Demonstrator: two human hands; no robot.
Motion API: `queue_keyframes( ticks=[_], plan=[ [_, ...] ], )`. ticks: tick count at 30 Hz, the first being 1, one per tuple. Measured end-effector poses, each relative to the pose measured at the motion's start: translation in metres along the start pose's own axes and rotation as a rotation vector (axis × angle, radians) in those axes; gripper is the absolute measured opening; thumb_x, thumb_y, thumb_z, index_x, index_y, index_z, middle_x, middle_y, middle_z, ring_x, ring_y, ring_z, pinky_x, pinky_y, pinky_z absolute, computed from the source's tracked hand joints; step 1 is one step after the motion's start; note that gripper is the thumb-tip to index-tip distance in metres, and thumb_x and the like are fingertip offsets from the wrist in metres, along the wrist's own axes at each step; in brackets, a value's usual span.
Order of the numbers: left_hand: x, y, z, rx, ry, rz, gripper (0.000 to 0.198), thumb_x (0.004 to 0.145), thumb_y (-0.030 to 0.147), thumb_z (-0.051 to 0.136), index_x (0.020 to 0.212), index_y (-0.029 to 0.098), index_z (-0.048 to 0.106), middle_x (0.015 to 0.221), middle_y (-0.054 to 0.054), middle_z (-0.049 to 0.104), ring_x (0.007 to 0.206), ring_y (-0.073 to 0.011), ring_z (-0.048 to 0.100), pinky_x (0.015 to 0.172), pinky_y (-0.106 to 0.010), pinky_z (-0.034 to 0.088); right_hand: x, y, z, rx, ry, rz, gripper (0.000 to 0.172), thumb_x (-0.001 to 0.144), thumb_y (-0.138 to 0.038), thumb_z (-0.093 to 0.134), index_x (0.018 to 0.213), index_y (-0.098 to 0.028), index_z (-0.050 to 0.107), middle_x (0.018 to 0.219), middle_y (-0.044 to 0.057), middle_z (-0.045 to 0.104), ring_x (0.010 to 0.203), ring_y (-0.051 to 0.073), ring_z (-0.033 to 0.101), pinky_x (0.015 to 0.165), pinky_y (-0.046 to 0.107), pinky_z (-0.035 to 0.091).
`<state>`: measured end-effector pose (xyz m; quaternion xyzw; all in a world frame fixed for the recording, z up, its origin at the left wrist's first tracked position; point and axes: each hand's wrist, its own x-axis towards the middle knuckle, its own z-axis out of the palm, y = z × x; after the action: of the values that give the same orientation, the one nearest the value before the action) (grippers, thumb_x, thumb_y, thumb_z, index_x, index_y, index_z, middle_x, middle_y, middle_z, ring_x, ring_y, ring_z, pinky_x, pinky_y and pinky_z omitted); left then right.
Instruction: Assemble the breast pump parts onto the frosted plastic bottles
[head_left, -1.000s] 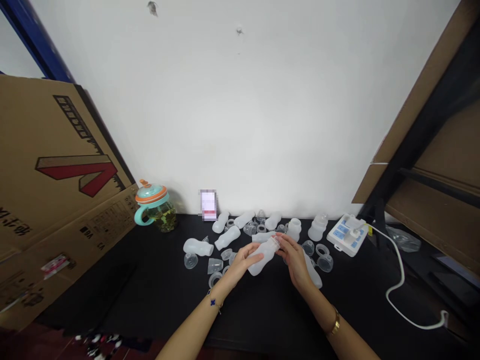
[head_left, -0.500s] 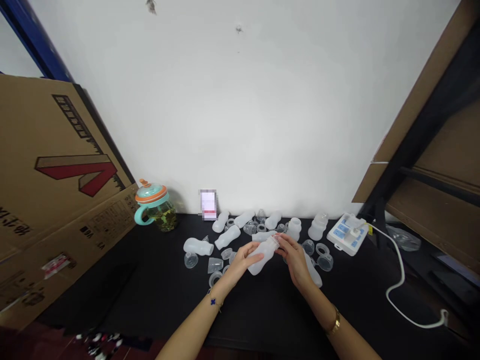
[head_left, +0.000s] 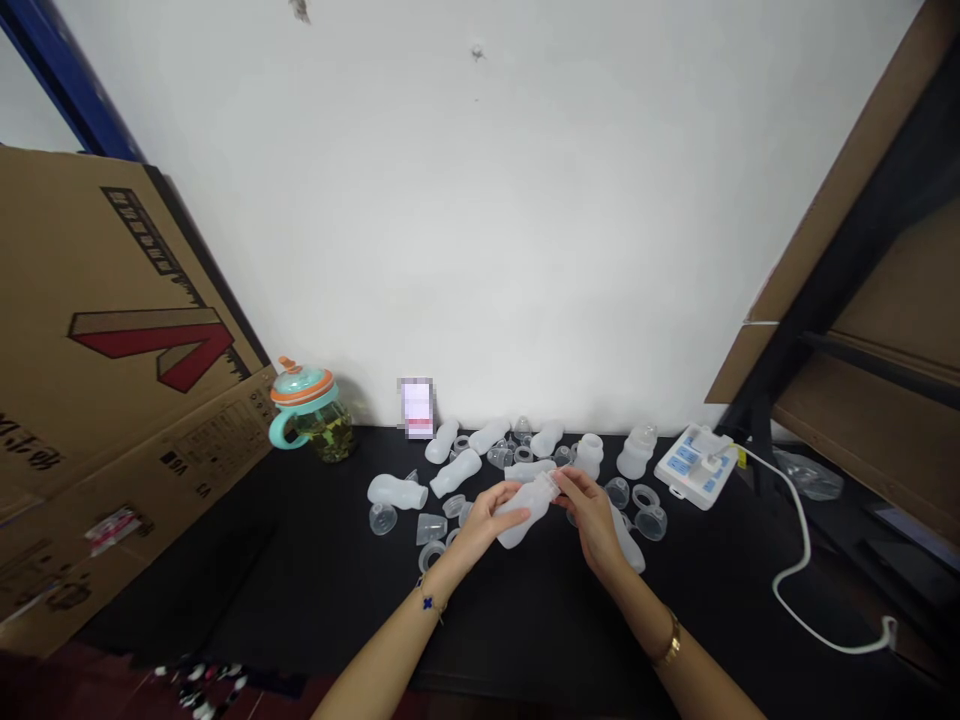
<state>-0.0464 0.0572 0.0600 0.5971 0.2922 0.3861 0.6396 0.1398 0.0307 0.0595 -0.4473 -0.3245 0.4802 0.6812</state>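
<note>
Left hand (head_left: 489, 512) grips a bottle (head_left: 520, 520), right hand (head_left: 589, 508) pinches its neck (head_left: 547, 485); carton (head_left: 112, 270) reads "V6".

Workshop-like corner, cardboard carton (head_left: 112, 400), bottle parts (head_left: 432, 530)

The right hand (head_left: 589, 512) has shifted slightly at the bottle (head_left: 534, 500); view dipped.

- Held bottle (head_left: 523, 514): neck end partly hidden by right hand (head_left: 587, 505).
- Screen (head_left: 417, 408): pixelated, unreadable.
- Cardboard box (head_left: 52, 260): cut by left edge.
- Floor clutter (head_left: 201, 690): too small to tell.
</note>
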Motion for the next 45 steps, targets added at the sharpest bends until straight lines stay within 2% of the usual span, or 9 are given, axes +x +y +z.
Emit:
queue_keyframes(
  ticks=[8,16,24,37,45],
  plan=[
    [0.001,-0.003,0.000,-0.002,-0.013,-0.005,0.046,0.076,0.039,0.081,0.114,0.018,0.068,0.111,-0.011,0.071,0.106,-0.0291,0.065,0.090,-0.036,0.049,0.000,-0.001,0.001,-0.036,-0.003,-0.015,0.029,0.067,-0.047,0.085,0.074,-0.023,0.069,0.077,0.000,0.067,0.072,0.018,0.062,0.063,0.027,0.050],
    [-0.001,-0.001,0.002,0.007,-0.002,-0.008,0.042,0.076,0.038,0.080,0.112,0.019,0.068,0.112,-0.010,0.070,0.109,-0.0284,0.063,0.092,-0.034,0.048,-0.002,-0.003,0.003,-0.056,-0.033,-0.009,0.033,0.070,-0.049,0.083,0.070,-0.023,0.064,0.072,-0.001,0.062,0.070,0.017,0.058,0.060,0.027,0.049],
    [-0.001,-0.002,0.001,-0.105,0.012,-0.087,0.043,0.081,0.045,0.074,0.115,0.018,0.070,0.103,-0.009,0.070,0.079,-0.0225,0.066,0.074,-0.033,0.052,-0.003,-0.005,0.003,-0.025,-0.071,0.009,0.030,0.075,-0.049,0.079,0.090,-0.024,0.076,0.102,0.004,0.071,0.093,0.023,0.063,0.065,0.029,0.053],
    [-0.001,0.001,0.001,-0.145,0.008,-0.168,0.052,0.078,0.053,0.073,0.112,0.014,0.072,0.098,-0.011,0.073,0.072,-0.0256,0.068,0.069,-0.035,0.053,-0.001,-0.004,0.002,-0.026,-0.062,0.007,0.033,0.071,-0.050,0.081,0.090,-0.023,0.080,0.102,0.006,0.075,0.093,0.025,0.066,0.063,0.029,0.054],
    [-0.003,0.012,0.006,-0.182,-0.005,-0.175,0.052,0.079,0.053,0.069,0.113,0.013,0.072,0.098,-0.012,0.073,0.074,-0.0282,0.067,0.073,-0.042,0.054,-0.003,-0.005,0.003,0.005,-0.099,-0.009,0.033,0.075,-0.050,0.080,0.095,-0.024,0.080,0.107,0.007,0.074,0.098,0.026,0.066,0.071,0.031,0.054]
  ],
)
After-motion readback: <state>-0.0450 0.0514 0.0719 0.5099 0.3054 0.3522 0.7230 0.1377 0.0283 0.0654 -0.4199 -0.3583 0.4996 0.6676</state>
